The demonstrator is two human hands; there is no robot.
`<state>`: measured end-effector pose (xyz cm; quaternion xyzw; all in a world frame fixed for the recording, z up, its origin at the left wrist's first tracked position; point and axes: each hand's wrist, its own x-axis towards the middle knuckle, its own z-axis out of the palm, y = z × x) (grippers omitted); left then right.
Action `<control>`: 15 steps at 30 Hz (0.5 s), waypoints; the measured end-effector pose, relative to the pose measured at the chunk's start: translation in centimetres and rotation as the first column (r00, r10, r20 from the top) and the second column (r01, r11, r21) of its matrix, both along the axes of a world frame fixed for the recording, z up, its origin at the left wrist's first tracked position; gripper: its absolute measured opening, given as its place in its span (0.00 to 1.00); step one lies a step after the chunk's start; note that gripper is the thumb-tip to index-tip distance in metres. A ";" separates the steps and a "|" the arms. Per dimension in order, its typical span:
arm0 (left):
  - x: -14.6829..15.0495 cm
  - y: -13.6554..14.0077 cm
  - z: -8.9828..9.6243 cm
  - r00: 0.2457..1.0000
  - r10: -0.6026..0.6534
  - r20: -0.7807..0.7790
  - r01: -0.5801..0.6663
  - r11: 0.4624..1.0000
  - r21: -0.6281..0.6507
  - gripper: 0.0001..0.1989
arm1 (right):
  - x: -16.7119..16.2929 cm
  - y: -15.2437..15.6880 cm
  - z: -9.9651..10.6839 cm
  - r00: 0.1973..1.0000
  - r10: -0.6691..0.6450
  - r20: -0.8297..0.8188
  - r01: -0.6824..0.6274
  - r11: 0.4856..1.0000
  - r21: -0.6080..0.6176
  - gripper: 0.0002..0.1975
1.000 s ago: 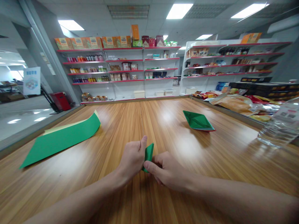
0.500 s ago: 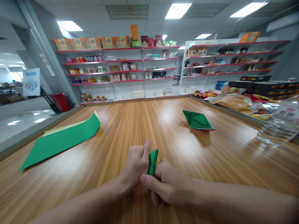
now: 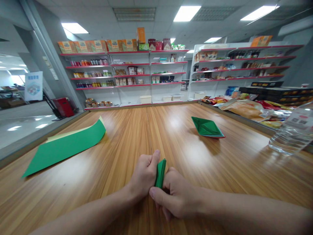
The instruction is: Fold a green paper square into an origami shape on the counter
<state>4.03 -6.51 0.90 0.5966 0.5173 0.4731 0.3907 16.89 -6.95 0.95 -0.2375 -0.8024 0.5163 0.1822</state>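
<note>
A small piece of folded green paper (image 3: pixel 160 173), several layers thick, is pinched between my two hands just above the tabletop. My left hand (image 3: pixel 144 173) grips it from the left, thumb pointing up along its face. From the right, my right hand (image 3: pixel 174 194) holds the lower end between thumb and curled fingers. Both hands hide part of the paper. Farther off to the right lies a folded green paper shape (image 3: pixel 206 127) with a red and pale edge underneath. A curled green sheet (image 3: pixel 66 148) with yellowish paper beneath it rests on the left.
The wood-grain table (image 3: pixel 127 130) has a raised border. A clear plastic bottle (image 3: pixel 290 133) stands at the right edge, near packaged snacks (image 3: pixel 246 109) and stacked black boxes (image 3: pixel 278 93). Shelves (image 3: pixel 132 85) with goods line the back.
Both hands and the folded paper sit very slightly lower and to the right in view. The grip stays much the same; the other papers have not moved on the table.
</note>
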 end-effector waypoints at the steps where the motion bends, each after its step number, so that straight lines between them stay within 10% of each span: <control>1: -0.1 0.1 0.0 0.999 0.035 -0.042 -0.034 0.999 0.018 0.27 | 0.0 0.2 0.0 0.998 -0.064 -0.022 0.065 0.996 0.064 0.19; 15: -1.9 1.6 -1.4 0.941 -0.070 -0.333 0.115 0.986 0.119 0.28 | 0.6 4.5 -1.2 0.840 -0.519 -0.160 0.487 0.850 -0.203 0.24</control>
